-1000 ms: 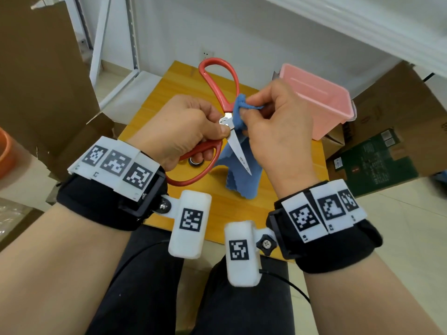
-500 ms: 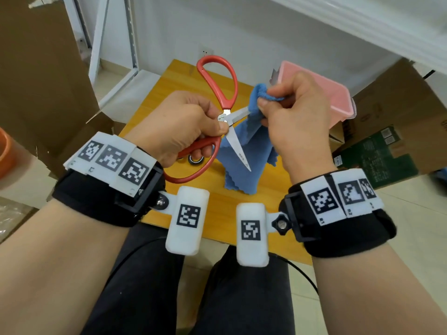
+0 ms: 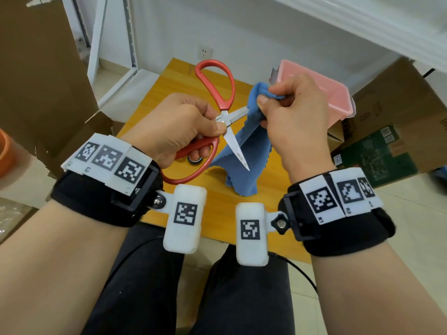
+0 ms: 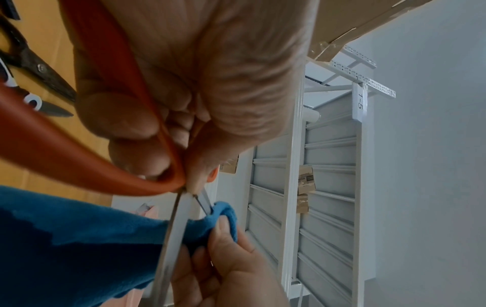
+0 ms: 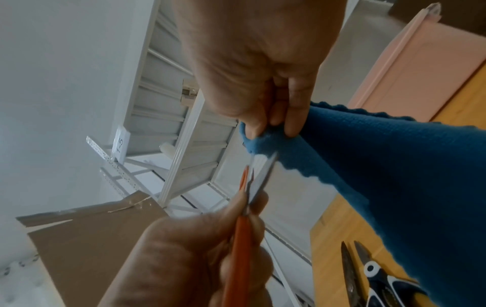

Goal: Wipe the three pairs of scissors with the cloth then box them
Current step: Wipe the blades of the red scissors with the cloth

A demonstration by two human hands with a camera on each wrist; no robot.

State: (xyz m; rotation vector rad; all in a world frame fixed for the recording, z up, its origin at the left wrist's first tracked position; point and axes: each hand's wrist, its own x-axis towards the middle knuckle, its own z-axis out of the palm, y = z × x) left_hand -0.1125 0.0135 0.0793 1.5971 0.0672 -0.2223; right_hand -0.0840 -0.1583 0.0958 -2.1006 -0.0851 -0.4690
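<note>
My left hand (image 3: 179,126) grips the stiff red-handled steel scissors (image 3: 225,117) at their pivot, above the wooden table (image 3: 217,204). My right hand (image 3: 297,122) pinches the soft blue cloth (image 3: 244,151) around one sharp, slippery-looking blade; handles are safest.

**Room over the table**

Pink box (image 3: 338,93) blocks the far right corner of the table (image 3: 217,204). Open red scissors (image 3: 225,122) and hanging blue cloth (image 3: 244,165) fill mid-table airspace. Two dark scissors (image 5: 368,274) lie below. Bare wood along the near edge.
</note>
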